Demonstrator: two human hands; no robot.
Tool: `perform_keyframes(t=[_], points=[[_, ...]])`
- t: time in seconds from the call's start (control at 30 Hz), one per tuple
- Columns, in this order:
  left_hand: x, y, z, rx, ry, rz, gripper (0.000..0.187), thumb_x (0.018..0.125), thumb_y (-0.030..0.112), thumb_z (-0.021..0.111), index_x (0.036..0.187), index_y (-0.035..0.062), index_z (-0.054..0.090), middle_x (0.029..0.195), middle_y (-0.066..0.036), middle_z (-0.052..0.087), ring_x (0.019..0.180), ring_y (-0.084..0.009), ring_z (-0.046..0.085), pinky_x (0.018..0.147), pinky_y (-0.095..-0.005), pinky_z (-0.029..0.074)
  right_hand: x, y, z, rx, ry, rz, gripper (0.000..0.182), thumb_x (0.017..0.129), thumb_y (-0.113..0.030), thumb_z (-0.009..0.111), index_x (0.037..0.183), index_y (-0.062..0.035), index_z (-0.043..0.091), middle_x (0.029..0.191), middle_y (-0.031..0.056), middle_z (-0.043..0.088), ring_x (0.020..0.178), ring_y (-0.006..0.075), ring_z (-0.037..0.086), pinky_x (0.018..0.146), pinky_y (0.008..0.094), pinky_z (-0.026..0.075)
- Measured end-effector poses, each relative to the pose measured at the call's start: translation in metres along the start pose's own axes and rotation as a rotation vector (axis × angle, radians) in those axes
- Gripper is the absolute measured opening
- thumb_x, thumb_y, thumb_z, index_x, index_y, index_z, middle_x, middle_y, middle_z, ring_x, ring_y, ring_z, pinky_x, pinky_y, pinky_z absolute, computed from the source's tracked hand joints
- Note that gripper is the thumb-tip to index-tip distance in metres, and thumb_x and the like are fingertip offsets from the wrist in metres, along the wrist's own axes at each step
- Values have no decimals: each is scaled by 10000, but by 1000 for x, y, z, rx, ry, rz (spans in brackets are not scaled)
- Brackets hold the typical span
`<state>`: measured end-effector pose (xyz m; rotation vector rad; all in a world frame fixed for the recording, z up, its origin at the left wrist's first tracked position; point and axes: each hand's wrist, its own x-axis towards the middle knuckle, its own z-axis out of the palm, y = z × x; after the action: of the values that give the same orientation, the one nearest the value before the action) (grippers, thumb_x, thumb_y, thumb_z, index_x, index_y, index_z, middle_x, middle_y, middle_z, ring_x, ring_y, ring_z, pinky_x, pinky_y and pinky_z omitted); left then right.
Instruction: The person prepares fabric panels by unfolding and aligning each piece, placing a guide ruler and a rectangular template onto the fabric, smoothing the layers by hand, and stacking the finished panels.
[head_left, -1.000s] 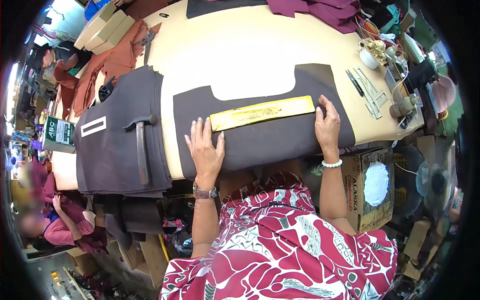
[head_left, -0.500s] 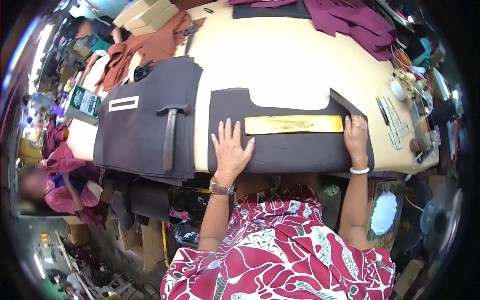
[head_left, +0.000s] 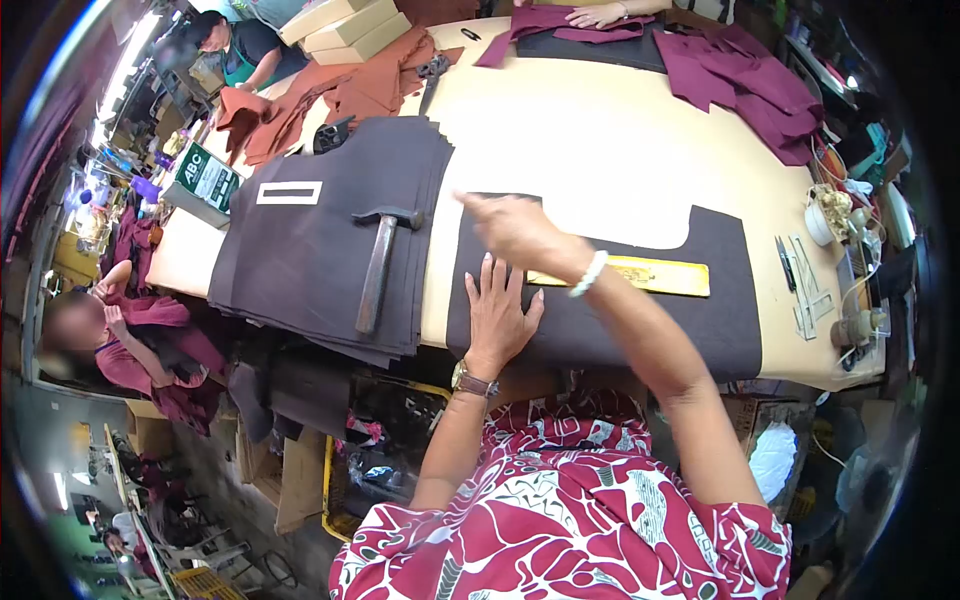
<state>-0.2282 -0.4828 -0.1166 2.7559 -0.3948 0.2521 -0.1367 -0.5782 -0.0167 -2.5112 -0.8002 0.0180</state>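
Observation:
A dark brown sheet [head_left: 620, 335] with a cut-out in its far edge lies on the table before me. My left hand [head_left: 497, 315] rests flat on its left part, fingers spread. Above and beyond it, my right hand [head_left: 525, 232] reaches across to the left, near the sheet's far left corner. Motion smears its fingers, so I cannot make out whether they grip anything. A flat yellow bar [head_left: 665, 276] lies on the sheet, its left end partly hidden by the right wrist. Left of the sheet, a hammer [head_left: 377, 275] lies on a stack of dark sheets [head_left: 310, 260].
A white rectangular frame [head_left: 289, 193] sits on the stack. Orange-brown pieces [head_left: 370, 90] and maroon pieces [head_left: 745, 85] lie at the back. Metal tools [head_left: 805, 285] lie at right. A co-worker's hand [head_left: 597, 14] touches maroon material; other people are at left.
My right hand has left the sheet's right side and swung across to the left. The folded-over right corner now lies flat. The view has shifted, and a co-worker's hand appears at the back.

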Motion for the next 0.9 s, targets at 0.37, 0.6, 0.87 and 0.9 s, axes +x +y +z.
perform_keyframes(t=[0.37,0.6,0.87,0.9], points=[[-2,6,-2,19,167,49,543,812,301,624,1258,23,492,1294,-182,468,1290,-366,338,1040,-605,217,-177,96,-13,-222,608,609,416,811,-106,595,1202,18,529,1075,173,604,989,342,562,873,402,447],[-1,16,6,-125,163,8,442,820,183,620,1232,60,520,1222,-139,540,1238,-337,424,1035,-605,232,-244,119,4,-115,765,663,402,840,-77,559,1229,18,519,1089,176,604,1041,310,544,928,400,398],[2,22,11,-202,178,-54,426,821,168,619,1223,57,536,1236,-137,548,1250,-342,419,1044,-589,228,-238,116,-1,-31,810,884,358,842,-60,554,1194,5,544,1044,126,621,1045,271,550,985,437,333],[1,21,12,-213,179,-60,425,822,166,618,1224,57,536,1243,-138,546,1254,-342,415,1047,-588,222,-238,117,-1,-10,821,859,357,840,-53,552,1192,6,545,1032,124,624,1042,270,551,988,439,330]])
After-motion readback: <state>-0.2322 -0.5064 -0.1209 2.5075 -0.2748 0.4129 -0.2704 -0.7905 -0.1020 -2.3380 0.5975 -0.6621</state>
